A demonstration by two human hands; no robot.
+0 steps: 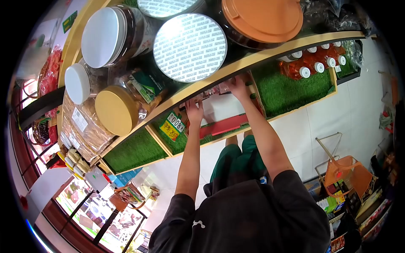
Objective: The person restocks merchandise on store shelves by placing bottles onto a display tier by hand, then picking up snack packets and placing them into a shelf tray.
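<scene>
Both arms reach into a shelf compartment lined with green turf, below the wooden shelf edge [253,55]. My left hand [194,111] is at the left side of a white box [223,109] with a red front edge, its fingers bent down near the box's back corner. Farther right, my right hand [237,87] reaches over the back of the same box, by some clear plastic-wrapped items [216,90]; its fingertips are partly hidden under the shelf edge. What either hand grips is not clear. A price card [172,125] lies left of the box.
Large lidded jars [190,47] stand on the upper shelf, with an orange-lidded one [262,19] at right. Bottles of red liquid [311,65] sit in the right compartment. Wrapped packs [82,126] lie at left. An orange chair [348,173] stands on the floor.
</scene>
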